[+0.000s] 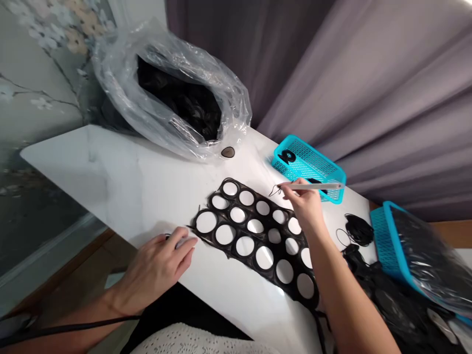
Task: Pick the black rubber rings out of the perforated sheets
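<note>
A black sheet [246, 231] with rows of round white openings lies on the white table between my hands. My right hand [304, 201] is closed around a slim pale stick-like tool [320, 186] above the sheet's far edge. A thin black strand [275, 191] shows at its fingertips; whether the tool or the fingers hold it I cannot tell. Beside the sheet's left corner, my left hand [162, 260] has its fingers curled together. Something small and greyish shows between them, too hidden to name.
Behind stands a clear plastic bag [121, 93] of black pieces, with a small dark oval piece [227, 152] near it. A turquoise basket [332, 169] holds black parts. At right are a black coil [358, 229], another turquoise basket [381, 241] and black plastic. A black cable [92, 323] crosses my left forearm.
</note>
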The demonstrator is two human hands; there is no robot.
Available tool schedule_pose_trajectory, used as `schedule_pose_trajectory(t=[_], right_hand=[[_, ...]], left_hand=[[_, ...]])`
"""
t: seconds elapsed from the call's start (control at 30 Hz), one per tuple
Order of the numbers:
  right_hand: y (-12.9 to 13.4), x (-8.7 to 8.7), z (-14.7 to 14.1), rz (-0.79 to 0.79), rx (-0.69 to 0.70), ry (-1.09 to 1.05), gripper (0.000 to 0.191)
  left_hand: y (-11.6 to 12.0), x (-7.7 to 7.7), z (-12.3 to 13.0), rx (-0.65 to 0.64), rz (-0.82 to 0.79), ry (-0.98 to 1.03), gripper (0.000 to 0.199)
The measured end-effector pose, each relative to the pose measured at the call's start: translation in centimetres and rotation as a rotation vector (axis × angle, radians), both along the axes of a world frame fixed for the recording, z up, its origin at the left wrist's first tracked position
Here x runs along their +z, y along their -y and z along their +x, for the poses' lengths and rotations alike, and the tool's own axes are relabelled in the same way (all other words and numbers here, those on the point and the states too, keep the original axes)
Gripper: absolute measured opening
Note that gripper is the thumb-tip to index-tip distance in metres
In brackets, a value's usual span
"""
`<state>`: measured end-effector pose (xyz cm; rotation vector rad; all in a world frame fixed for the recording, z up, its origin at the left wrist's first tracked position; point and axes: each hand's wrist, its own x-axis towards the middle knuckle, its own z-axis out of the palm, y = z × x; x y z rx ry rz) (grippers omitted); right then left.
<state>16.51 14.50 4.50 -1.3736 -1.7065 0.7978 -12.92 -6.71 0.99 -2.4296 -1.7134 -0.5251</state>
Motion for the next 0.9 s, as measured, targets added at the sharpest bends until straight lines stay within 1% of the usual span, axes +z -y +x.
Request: schedule_pose_trajectory(t=[0.07, 0.13, 0.2, 0.27, 0.3, 0.37, 0.43, 0.47, 0.53, 0.63, 0.7, 0.77, 0.83, 0.9], right_hand=[[1.5, -0.7, 0.9, -0.138, 0.096, -0.091, 0.023], [3.3, -1.6, 1.1, -0.247, 0.18, -0.144, 0.025], [4.9, -2.3, 0.9, -0.355, 0.245, -0.193, 0.026], [5.7, -2.8, 0.8, -0.435, 0.26, -0.222, 0.027], [5.8, -3.0, 0.9, -0.451, 0.246, -0.231, 0.026], [5.3, -3.2, 1.4, -0.42, 0.167, -0.265, 0.026], [4.5, -3.2, 2.2, -0.358, 0.076, -0.331, 0.027], [4.2, -3.2, 2.6, -0.351, 0.058, -0.367, 0.028], [4.1, -3.2, 3.0, -0.404, 0.101, -0.403, 0.029], [5.0, -3.3, 2.7, -0.553, 0.213, -0.403, 0.027], [5.8, -3.3, 2.2, -0.625, 0.249, -0.414, 0.027], [6.2, -3.2, 1.9, -0.675, 0.258, -0.472, 0.027], [6.0, -3.1, 1.9, -0.729, 0.219, -0.596, 0.028], [5.4, -3.0, 2.2, -0.783, 0.106, -0.753, 0.028]], left_hand=[[-0.9, 0.5, 0.7, -0.015, 0.046, 0.059, 0.019], [-2.3, 1.0, 2.3, -0.092, 0.065, 0.078, 0.024], [-3.9, 1.1, 4.5, -0.187, 0.034, 0.038, 0.032], [-5.1, 0.8, 6.6, -0.2, -0.048, -0.07, 0.039], [-5.5, 0.6, 7.4, -0.196, -0.083, -0.122, 0.042], [-6.0, 0.0, 8.6, -0.192, -0.133, -0.19, 0.042], [-5.9, -0.6, 9.0, -0.209, -0.15, -0.204, 0.038], [-5.7, -0.8, 9.0, -0.215, -0.154, -0.202, 0.037], [-5.4, -0.9, 8.9, -0.219, -0.158, -0.19, 0.036], [-5.2, -0.8, 8.8, -0.207, -0.156, -0.164, 0.034], [-5.4, -0.7, 8.8, -0.186, -0.144, -0.151, 0.034], [-5.7, -0.7, 8.9, -0.163, -0.131, -0.143, 0.034], [-6.0, -0.8, 8.9, -0.159, -0.128, -0.143, 0.033], [-6.2, -0.9, 8.9, -0.171, -0.125, -0.158, 0.034]])
